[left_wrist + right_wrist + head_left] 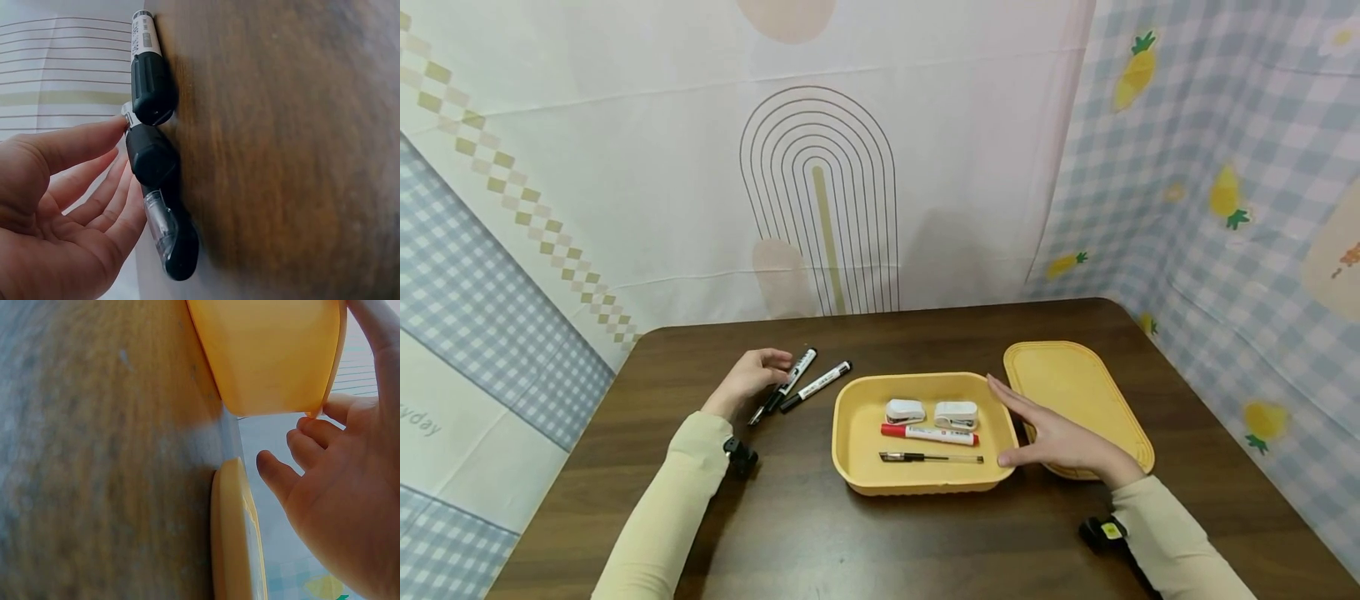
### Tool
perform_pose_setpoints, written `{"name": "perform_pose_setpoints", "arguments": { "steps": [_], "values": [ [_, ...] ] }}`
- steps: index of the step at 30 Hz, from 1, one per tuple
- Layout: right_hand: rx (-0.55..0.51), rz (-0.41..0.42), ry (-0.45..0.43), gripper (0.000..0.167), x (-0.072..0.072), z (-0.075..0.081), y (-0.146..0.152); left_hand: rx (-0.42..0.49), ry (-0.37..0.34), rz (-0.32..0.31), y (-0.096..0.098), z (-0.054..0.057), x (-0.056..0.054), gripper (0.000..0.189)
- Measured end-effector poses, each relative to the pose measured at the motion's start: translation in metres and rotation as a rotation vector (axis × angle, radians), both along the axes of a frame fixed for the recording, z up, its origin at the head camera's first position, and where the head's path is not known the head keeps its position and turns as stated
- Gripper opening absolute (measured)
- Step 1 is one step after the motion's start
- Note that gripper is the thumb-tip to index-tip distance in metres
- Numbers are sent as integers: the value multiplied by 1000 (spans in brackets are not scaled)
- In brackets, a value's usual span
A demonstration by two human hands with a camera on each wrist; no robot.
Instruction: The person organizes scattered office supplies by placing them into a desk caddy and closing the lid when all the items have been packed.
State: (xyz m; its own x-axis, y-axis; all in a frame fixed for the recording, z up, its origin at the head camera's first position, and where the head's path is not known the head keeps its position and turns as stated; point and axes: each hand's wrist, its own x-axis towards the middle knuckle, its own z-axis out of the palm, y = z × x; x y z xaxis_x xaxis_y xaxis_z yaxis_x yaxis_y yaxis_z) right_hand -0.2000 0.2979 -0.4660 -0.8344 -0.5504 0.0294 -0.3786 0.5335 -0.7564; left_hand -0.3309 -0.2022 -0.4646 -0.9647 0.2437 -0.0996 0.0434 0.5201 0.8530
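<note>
Dark wood-grain table [797, 542], its far corners rounded, set before a fabric backdrop [662, 208] printed with fine arches, gingham and pineapples. At the left, your left hand [752, 379] reaches over a small cluster: a black-and-white marker [803, 362] beside your fingertips, a second marker [817, 387] next to it, and a clear-ended pen [757, 414] toward you. The thumb and fingers are loosely curved and parted; no firm hold shows, and whether the thumb tip touches the first marker you cannot tell for certain. Your right hand [1060, 437] spans the right end of the yellow tray [917, 485], fingers extended toward the far corner and thumb at the near one, touching the rim without wrapping round it. For a clean pick-up, you would do well to pinch one barrel across its middle and raise it straight, since round barrels lying this close are likely to roll; light pressure from the right hand should suffice to steady the tray. Note the materials: the tray is smooth, apparently plastic, with flaring walls and rounded corners; in it lie two blocky white staplers [905, 410] [956, 414], a glossy red-capped marker [928, 434] and a slim black pen [917, 457] with a see-through barrel; right of it, the flat lid [1075, 392] carries a grooved border
</note>
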Motion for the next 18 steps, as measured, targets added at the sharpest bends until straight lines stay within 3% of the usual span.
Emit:
{"name": "perform_pose_setpoints", "arguments": {
  "steps": [18],
  "values": [
    [-8,7,-3,109,0,-1,0,-31,-75,-28,8,4,1,39]
  ]
}}
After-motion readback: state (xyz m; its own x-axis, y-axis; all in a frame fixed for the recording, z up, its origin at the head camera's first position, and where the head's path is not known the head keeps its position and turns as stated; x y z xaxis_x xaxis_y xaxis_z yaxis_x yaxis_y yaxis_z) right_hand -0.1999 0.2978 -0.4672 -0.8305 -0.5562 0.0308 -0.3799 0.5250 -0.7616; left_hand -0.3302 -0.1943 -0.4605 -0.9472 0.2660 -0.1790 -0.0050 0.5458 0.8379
